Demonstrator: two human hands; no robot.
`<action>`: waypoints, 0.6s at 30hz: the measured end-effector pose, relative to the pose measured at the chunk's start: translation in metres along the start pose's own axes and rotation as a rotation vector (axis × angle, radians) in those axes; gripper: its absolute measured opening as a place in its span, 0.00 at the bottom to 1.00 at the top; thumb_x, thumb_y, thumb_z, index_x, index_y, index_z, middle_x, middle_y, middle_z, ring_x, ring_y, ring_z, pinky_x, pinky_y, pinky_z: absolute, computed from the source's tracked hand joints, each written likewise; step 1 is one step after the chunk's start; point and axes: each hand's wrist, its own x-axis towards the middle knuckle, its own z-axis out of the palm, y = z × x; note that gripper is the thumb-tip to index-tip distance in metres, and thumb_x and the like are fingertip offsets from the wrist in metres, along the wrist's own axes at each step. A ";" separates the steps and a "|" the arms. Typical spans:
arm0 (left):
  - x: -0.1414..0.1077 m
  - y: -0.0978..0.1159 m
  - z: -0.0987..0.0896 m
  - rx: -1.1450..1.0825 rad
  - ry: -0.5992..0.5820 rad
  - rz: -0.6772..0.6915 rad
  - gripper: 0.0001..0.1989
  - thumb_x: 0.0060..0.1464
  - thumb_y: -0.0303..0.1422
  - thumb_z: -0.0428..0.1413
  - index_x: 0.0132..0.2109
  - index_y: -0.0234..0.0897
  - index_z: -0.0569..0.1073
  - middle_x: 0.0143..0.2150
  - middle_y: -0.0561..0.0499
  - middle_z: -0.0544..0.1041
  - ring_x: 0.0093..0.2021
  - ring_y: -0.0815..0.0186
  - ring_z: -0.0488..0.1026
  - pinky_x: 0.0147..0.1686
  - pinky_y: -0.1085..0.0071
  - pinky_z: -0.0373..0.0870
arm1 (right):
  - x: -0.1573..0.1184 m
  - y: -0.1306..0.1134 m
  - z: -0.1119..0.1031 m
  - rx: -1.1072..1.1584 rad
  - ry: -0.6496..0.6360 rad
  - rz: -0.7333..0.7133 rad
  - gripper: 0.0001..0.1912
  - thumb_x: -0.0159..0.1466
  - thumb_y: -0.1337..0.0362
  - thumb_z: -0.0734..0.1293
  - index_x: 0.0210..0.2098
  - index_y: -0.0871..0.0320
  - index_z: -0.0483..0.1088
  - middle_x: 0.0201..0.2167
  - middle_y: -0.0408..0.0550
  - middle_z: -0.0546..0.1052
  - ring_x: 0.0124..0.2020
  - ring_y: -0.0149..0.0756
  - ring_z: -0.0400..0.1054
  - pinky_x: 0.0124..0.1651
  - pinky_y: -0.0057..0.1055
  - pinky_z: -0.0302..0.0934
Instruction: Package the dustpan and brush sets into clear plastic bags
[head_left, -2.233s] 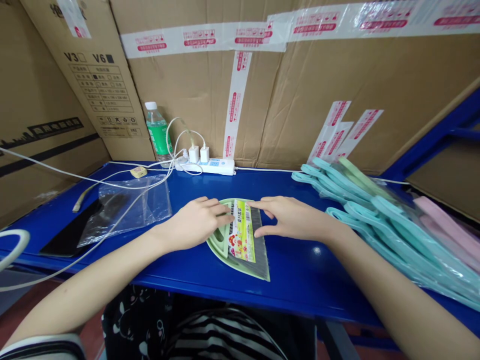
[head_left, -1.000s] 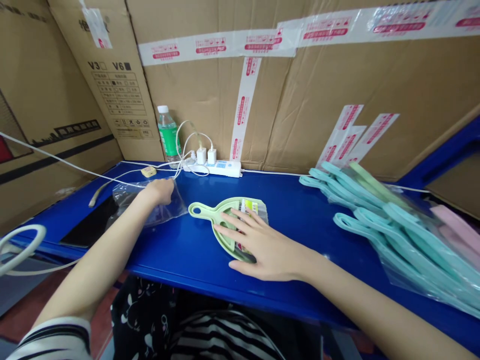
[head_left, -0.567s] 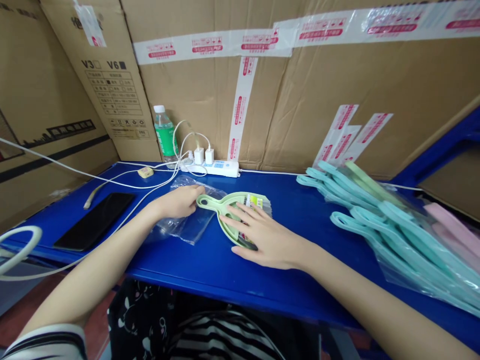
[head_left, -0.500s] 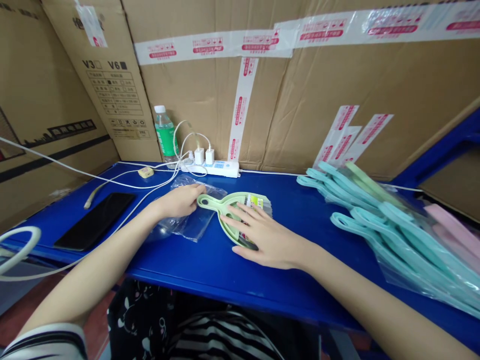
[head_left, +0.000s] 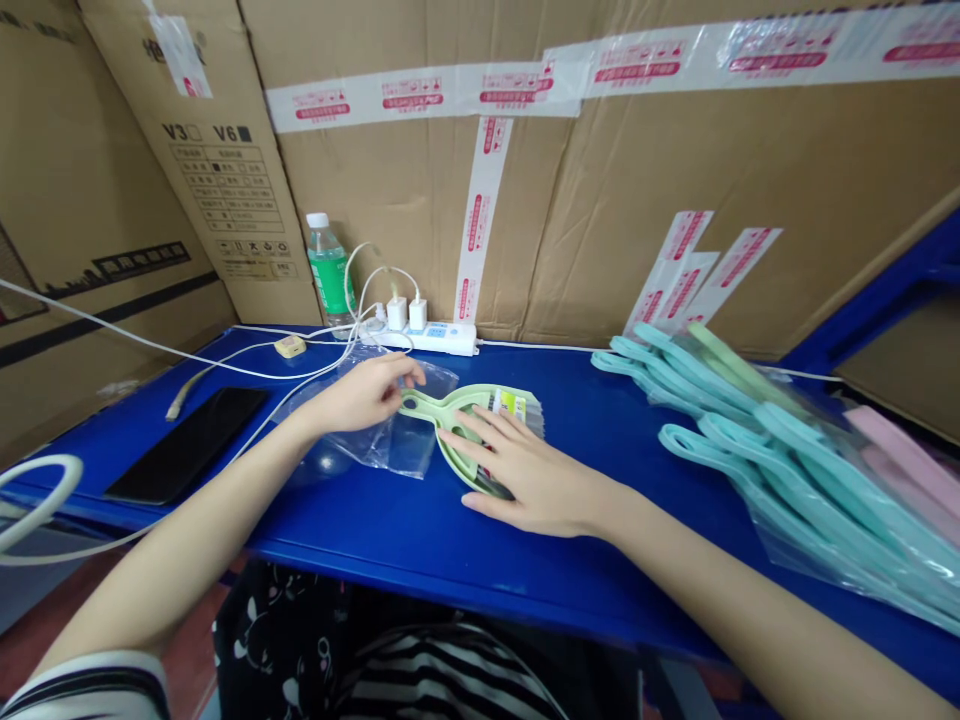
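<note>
A light green dustpan (head_left: 448, 404) lies on the blue table with its looped handle pointing left. A small brush with pale bristles (head_left: 534, 414) and a yellow-green label is nested in it. My right hand (head_left: 525, 470) rests flat over the dustpan, fingers spread. Beside the handle's end, my left hand (head_left: 367, 393) is closed, its fingers curled down on a clear plastic bag (head_left: 409, 447). The bag lies crumpled under and around that hand; its pinched part is hidden by the fingers.
Bagged turquoise dustpans (head_left: 780, 470) and a pink one (head_left: 900, 450) are piled at right. A black phone (head_left: 184, 445) lies at left. Behind are a bottle (head_left: 330, 275), a power strip (head_left: 442, 338) with white cables, and cardboard walls (head_left: 405, 170).
My left hand has shifted slightly right, over the tip of the dustpan handle, and the plastic bag has moved right with it. My right hand stays on the dustpan.
</note>
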 end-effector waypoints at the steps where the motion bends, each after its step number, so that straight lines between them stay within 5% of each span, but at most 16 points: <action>1: 0.000 0.002 0.001 -0.034 0.002 0.018 0.17 0.45 0.18 0.45 0.41 0.36 0.69 0.37 0.52 0.72 0.27 0.74 0.67 0.29 0.75 0.66 | 0.000 0.000 0.001 0.011 0.002 -0.002 0.35 0.67 0.51 0.60 0.68 0.58 0.48 0.69 0.61 0.47 0.69 0.57 0.34 0.65 0.60 0.36; 5: 0.001 0.008 0.004 -0.152 0.041 0.048 0.15 0.46 0.20 0.45 0.40 0.35 0.69 0.36 0.52 0.72 0.26 0.74 0.67 0.28 0.75 0.66 | 0.000 0.007 0.002 0.096 0.059 0.033 0.37 0.66 0.46 0.58 0.68 0.54 0.48 0.70 0.59 0.47 0.69 0.56 0.35 0.65 0.59 0.39; 9: 0.003 0.008 0.008 -0.231 0.078 0.022 0.14 0.46 0.21 0.45 0.40 0.36 0.68 0.38 0.52 0.71 0.28 0.74 0.69 0.28 0.76 0.66 | -0.005 0.023 -0.005 0.156 0.216 0.303 0.41 0.64 0.42 0.56 0.70 0.55 0.43 0.70 0.60 0.45 0.68 0.59 0.37 0.65 0.59 0.41; 12: 0.004 0.004 0.013 -0.226 0.115 0.009 0.14 0.46 0.21 0.45 0.40 0.36 0.68 0.38 0.51 0.71 0.28 0.74 0.69 0.28 0.75 0.66 | -0.011 0.033 -0.014 0.237 0.085 0.536 0.51 0.60 0.39 0.61 0.70 0.60 0.37 0.69 0.66 0.42 0.67 0.64 0.41 0.64 0.59 0.43; 15: 0.004 0.002 0.020 -0.182 0.113 0.014 0.16 0.44 0.19 0.45 0.40 0.36 0.68 0.36 0.52 0.70 0.27 0.74 0.67 0.27 0.75 0.65 | -0.014 0.039 -0.017 0.349 -0.052 0.522 0.57 0.56 0.38 0.65 0.70 0.62 0.34 0.69 0.68 0.37 0.67 0.63 0.37 0.65 0.57 0.41; 18: 0.003 0.001 0.027 -0.146 0.114 0.012 0.18 0.42 0.18 0.44 0.39 0.36 0.69 0.36 0.53 0.69 0.26 0.74 0.66 0.27 0.75 0.64 | -0.010 0.044 -0.011 0.487 0.026 0.463 0.60 0.53 0.38 0.67 0.70 0.64 0.36 0.70 0.65 0.38 0.68 0.58 0.25 0.66 0.56 0.34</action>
